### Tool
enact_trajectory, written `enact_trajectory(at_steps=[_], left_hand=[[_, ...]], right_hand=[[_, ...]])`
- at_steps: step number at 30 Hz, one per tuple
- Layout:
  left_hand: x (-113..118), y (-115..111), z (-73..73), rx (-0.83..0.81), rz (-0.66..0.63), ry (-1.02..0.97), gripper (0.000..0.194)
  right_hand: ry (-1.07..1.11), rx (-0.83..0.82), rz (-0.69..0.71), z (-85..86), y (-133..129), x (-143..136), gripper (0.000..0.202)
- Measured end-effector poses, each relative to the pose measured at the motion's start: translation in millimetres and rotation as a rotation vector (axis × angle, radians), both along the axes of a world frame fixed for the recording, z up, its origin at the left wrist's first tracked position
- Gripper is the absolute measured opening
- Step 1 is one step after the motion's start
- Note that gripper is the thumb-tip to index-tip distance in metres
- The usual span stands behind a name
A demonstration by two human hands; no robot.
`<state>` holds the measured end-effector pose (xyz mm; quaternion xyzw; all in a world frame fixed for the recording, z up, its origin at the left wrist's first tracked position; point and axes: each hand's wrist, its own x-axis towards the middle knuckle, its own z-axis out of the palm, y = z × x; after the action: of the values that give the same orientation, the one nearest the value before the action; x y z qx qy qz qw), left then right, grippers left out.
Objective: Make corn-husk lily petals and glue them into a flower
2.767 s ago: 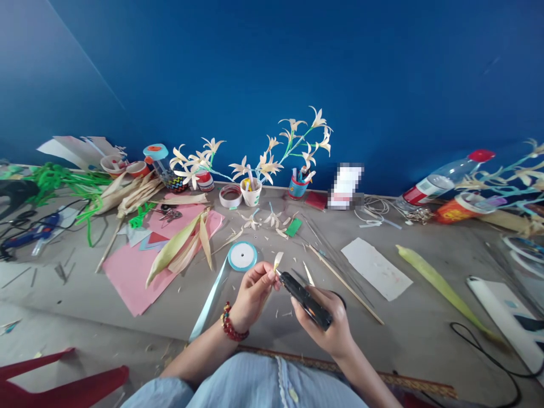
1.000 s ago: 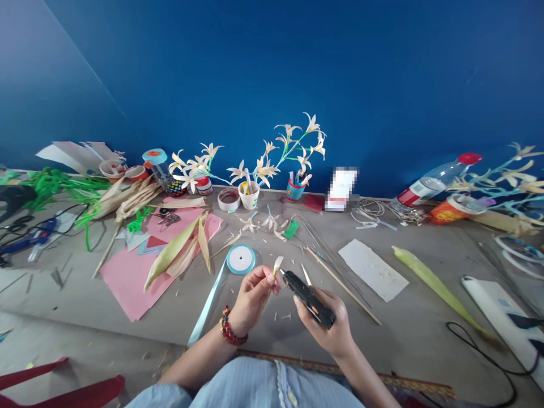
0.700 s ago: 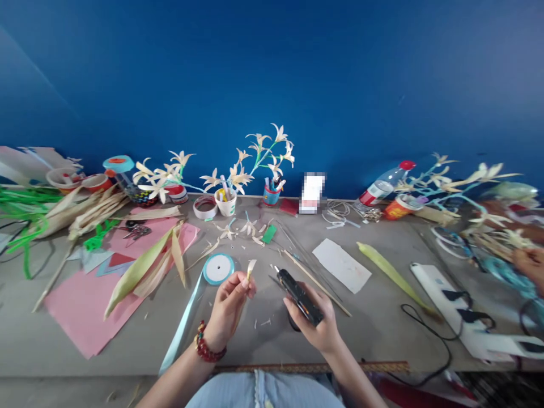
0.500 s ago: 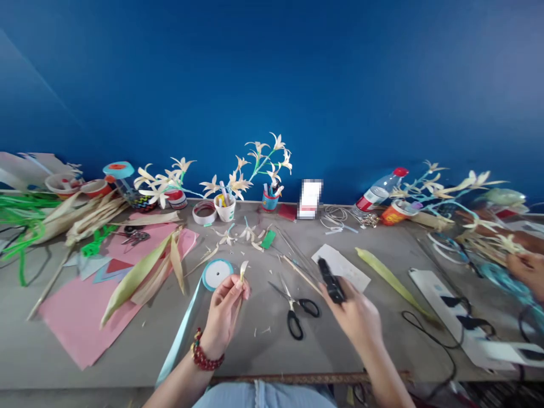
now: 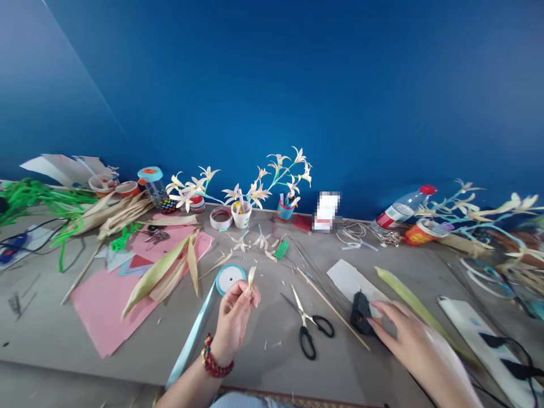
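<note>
My left hand (image 5: 236, 311), wearing a red bead bracelet, pinches a small pale husk petal (image 5: 251, 276) upright between thumb and fingers. Just behind it lies a roll of light blue ribbon (image 5: 230, 279), its loose end running toward the front edge. My right hand (image 5: 408, 334) has its thumb and fingers apart beside a black tool (image 5: 360, 313), which rests at the near edge of a white paper (image 5: 346, 277); the fingertips are at its right side. Between my hands, black-handled scissors (image 5: 306, 323) lie open, with a thin stick (image 5: 331, 306) to their right.
Pink paper (image 5: 100, 317) and husks (image 5: 157, 277) lie at left. Husk flowers stand in cups (image 5: 241, 217) along the blue wall. At right are a bottle (image 5: 397, 212), a green husk (image 5: 408, 294) and a white power strip (image 5: 471, 334) with black cords.
The black tool, earlier in my right hand, now rests on the table with my fingers spread beside it. The whole view has shifted, so things appear farther right.
</note>
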<state>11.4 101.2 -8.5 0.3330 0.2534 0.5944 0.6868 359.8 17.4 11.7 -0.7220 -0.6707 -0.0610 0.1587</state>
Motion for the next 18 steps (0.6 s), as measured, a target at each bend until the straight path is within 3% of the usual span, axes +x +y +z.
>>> enact_trajectory(at_steps=[4, 7, 11, 14, 18], left_hand=[[1, -4, -1.9, -0.005, -0.03, 0.025, 0.026], [0, -5, -2.0, -0.006, -0.044, 0.032, 0.027], [-1, -3, -2.3, 0.004, -0.048, -0.006, 0.025], [-1, -1, -3.0, 0.021, -0.045, -0.029, 0.025], [0, -1, -3.1, 0.016, -0.049, -0.053, 0.025]], right_hand=[[0.209, 0.003, 0.262, 23.7, 56, -68, 0.018], [0.222, -0.032, 0.334, 16.5, 109, -111, 0.015], [0.168, -0.06, 0.384, -3.9, 166, -142, 0.018], [0.113, -0.1, 0.424, -13.4, 188, -154, 0.016], [0.065, -0.143, 0.419, -20.3, 197, -165, 0.011]])
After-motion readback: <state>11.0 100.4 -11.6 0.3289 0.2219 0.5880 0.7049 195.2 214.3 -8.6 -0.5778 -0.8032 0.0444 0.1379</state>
